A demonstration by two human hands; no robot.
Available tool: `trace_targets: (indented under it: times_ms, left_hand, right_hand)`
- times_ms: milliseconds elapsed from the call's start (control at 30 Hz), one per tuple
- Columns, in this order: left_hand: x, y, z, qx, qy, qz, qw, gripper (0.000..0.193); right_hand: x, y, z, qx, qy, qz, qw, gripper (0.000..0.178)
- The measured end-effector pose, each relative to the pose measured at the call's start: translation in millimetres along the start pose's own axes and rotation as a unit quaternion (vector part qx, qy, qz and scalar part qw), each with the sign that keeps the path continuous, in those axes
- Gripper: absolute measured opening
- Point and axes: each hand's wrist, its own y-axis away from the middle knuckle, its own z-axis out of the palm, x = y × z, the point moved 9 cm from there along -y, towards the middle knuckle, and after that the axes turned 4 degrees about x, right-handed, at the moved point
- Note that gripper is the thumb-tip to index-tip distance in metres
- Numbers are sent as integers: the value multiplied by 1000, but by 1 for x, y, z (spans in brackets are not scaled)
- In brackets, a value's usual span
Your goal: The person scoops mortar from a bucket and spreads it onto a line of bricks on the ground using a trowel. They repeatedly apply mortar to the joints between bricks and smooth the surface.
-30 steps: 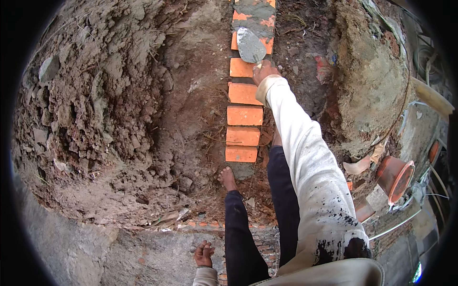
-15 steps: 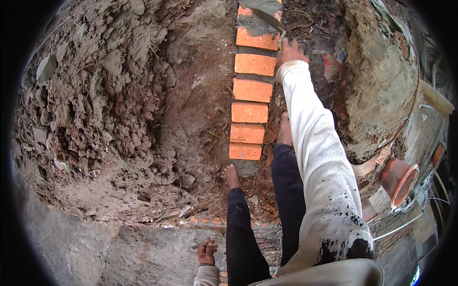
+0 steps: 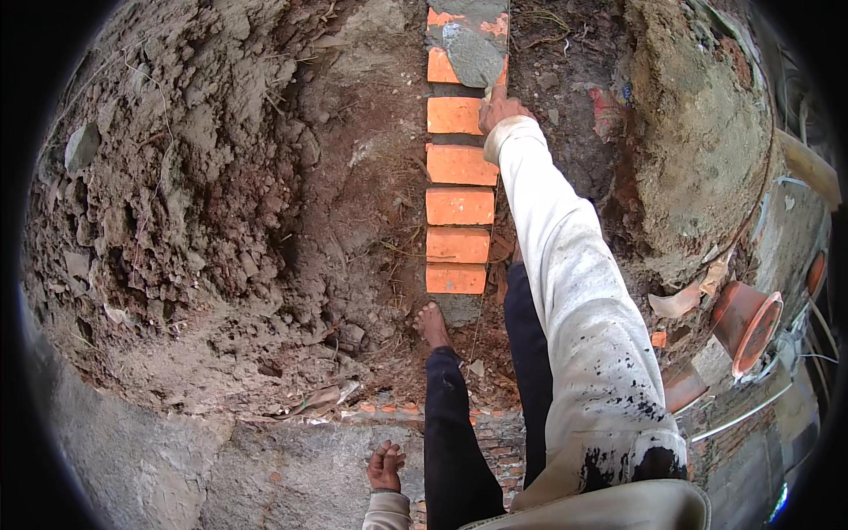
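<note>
A trowel [image 3: 474, 56], its blade grey with mortar, lies flat over the mortared far end of a brick row. My right hand [image 3: 503, 111] is closed round its handle, beside the row's right edge. Wet mortar [image 3: 481, 12] covers the farthest bricks, with orange patches showing through. Nearer bricks are bare: one brick [image 3: 455, 115] is next to my hand, and another [image 3: 455, 280] ends the row near my feet. Low at the picture's bottom, away from the row, my left hand [image 3: 385, 466] hangs with nothing visible in it, fingers loosely bent and slightly apart.
My bare left foot [image 3: 431, 325] stands beside the row's near end. Rough soil [image 3: 194, 203] banks up on the left, and a hardened mound [image 3: 707, 159] rises on the right. A reddish clay pipe [image 3: 744, 327] lies at the right. Grey concrete [image 3: 265, 468] spans the near side.
My right hand has moved left and nearer with the trowel. Its blade, tilted edge-on before, now shows its broad face over the mortar. My left hand stays low, nearly unmoved.
</note>
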Motion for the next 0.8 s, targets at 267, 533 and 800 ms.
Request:
trace_targets:
  times_ms: [267,533,800]
  left_hand:
    - [1,3,0,-7,1,-2,1000,41]
    - [-9,-9,-1,-28,-18,10,999,38]
    - [-1,3,-7,-20,-9,12,1000,36]
  right_hand:
    - [40,37,32,9,-150,92,984,38]
    - [35,27,27,10,-197,85,977,36]
    - [43,78,-21,67,-140,149,977,46]
